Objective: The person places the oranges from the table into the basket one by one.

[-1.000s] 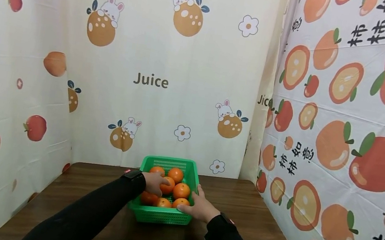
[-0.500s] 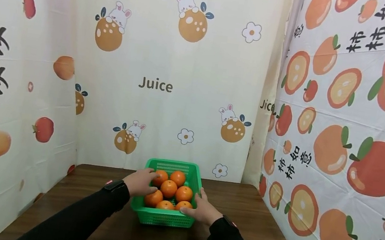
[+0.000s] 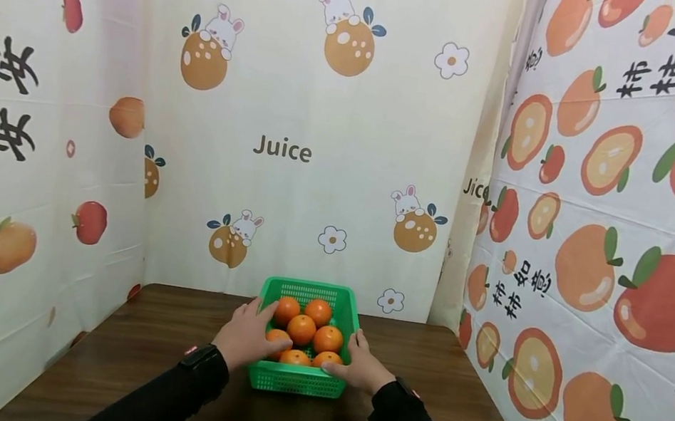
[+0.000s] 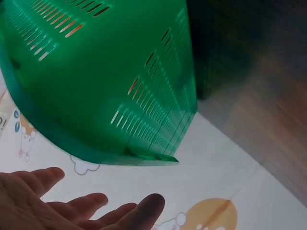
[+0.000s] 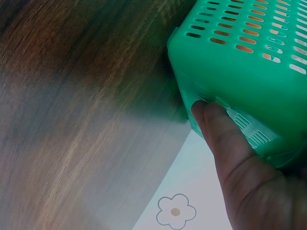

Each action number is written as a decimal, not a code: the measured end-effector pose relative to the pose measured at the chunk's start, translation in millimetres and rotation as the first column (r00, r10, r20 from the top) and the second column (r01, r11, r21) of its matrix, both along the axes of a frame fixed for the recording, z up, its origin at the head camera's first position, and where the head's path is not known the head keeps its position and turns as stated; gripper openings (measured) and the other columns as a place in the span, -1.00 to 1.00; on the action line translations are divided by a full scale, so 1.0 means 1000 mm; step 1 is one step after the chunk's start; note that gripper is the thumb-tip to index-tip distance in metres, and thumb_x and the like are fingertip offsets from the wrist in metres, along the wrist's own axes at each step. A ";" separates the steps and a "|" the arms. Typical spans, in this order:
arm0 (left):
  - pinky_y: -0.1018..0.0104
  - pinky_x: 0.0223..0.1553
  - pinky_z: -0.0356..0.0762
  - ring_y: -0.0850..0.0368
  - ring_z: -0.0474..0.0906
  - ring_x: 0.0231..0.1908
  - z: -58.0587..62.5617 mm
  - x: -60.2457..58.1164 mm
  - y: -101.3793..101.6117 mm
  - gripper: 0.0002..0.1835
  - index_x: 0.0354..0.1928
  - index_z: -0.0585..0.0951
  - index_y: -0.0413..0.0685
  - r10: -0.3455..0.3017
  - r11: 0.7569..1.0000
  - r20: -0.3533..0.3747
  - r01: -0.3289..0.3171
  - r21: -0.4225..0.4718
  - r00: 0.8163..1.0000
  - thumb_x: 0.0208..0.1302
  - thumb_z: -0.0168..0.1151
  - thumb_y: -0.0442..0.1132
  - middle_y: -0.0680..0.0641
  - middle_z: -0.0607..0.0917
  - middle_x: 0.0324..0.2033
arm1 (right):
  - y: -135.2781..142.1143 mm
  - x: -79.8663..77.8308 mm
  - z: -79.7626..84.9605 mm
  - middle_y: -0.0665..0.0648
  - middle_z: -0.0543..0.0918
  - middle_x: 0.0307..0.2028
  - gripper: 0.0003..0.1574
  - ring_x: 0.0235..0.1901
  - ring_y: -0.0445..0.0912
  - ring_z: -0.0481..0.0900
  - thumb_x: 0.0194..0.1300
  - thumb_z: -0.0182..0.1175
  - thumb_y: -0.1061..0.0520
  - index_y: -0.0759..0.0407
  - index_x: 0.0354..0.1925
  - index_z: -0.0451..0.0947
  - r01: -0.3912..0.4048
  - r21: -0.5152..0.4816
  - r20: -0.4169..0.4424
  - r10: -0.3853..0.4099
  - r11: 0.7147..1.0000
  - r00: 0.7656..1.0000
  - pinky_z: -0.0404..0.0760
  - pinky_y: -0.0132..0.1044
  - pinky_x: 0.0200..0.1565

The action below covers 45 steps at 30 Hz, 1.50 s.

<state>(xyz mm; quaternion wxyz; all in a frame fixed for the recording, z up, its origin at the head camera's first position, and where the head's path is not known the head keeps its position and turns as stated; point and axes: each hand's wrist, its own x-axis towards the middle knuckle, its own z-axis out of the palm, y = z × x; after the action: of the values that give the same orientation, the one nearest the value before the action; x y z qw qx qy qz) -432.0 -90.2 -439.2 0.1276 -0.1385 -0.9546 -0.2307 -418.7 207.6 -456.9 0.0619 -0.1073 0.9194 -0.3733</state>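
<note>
A green plastic basket (image 3: pixel 297 380) stands on the brown table, holding several oranges (image 3: pixel 301 330). Beside its left wall is my left hand (image 3: pixel 245 334), fingers spread and pointing forward, the thumb overlapping an orange at the near left. In the left wrist view a strip of backdrop shows between those fingertips (image 4: pixel 152 203) and the basket's rim. My right hand (image 3: pixel 366 367) grips the basket at the near right corner, its thumb over the rim. The right wrist view shows its fingers (image 5: pixel 223 127) lying along the outer wall.
The dark wood table (image 3: pixel 173 320) extends to both sides of the basket. A cream backdrop (image 3: pixel 275 194) printed with rabbits and flowers hangs behind its far edge. Fruit-patterned cloths flank it on the left (image 3: pixel 54 199) and right (image 3: pixel 642 210).
My left hand has left the oranges inside the basket and moved out to its left side. The basket has turned slightly straighter. My right hand stays at the right corner. The head view has shifted.
</note>
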 end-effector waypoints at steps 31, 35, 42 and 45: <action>-0.36 0.35 0.46 -0.46 0.34 0.46 -0.040 -0.005 0.016 0.25 0.57 0.34 -0.32 0.087 0.996 0.021 -0.086 -0.030 0.996 0.22 0.12 0.64 -0.42 0.28 0.58 | 0.003 -0.006 0.007 0.32 -0.28 0.73 0.37 0.66 0.35 0.00 0.43 0.30 -0.36 0.31 0.71 -0.19 0.000 0.035 -0.016 0.000 0.999 1.000 0.16 0.33 0.55; -0.36 0.33 0.47 -0.46 0.35 0.44 -0.036 -0.006 0.015 0.23 0.56 0.35 -0.33 0.083 0.996 0.005 -0.082 -0.024 0.997 0.23 0.16 0.62 -0.43 0.28 0.57 | 0.001 -0.005 0.009 0.33 -0.29 0.73 0.36 0.66 0.36 -0.02 0.45 0.29 -0.34 0.33 0.70 -0.21 0.000 0.019 -0.016 0.001 1.000 1.000 0.16 0.33 0.55; -0.38 0.30 0.50 -0.47 0.36 0.43 -0.034 0.002 0.016 0.21 0.55 0.36 -0.33 0.089 0.995 0.037 -0.087 -0.039 0.995 0.24 0.16 0.61 -0.45 0.28 0.57 | 0.001 -0.007 0.001 0.35 -0.29 0.72 0.36 0.67 0.36 -0.05 0.45 0.29 -0.34 0.34 0.70 -0.21 0.001 0.019 -0.011 0.000 1.000 1.000 0.15 0.32 0.55; -0.38 0.30 0.49 -0.47 0.35 0.44 -0.035 0.005 0.018 0.23 0.56 0.35 -0.31 0.098 0.995 0.048 -0.096 -0.032 0.994 0.23 0.14 0.62 -0.43 0.27 0.58 | 0.004 -0.005 0.001 0.35 -0.30 0.72 0.36 0.67 0.37 -0.06 0.44 0.30 -0.34 0.33 0.70 -0.21 0.000 0.021 -0.014 0.000 1.000 1.000 0.15 0.33 0.56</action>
<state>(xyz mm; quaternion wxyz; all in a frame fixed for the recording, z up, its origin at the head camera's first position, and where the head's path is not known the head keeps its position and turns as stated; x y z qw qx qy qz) -427.5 -72.3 -474.0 0.1131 -0.0881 -0.9664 -0.2136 -423.7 211.4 -456.3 0.0568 -0.1093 0.9238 -0.3626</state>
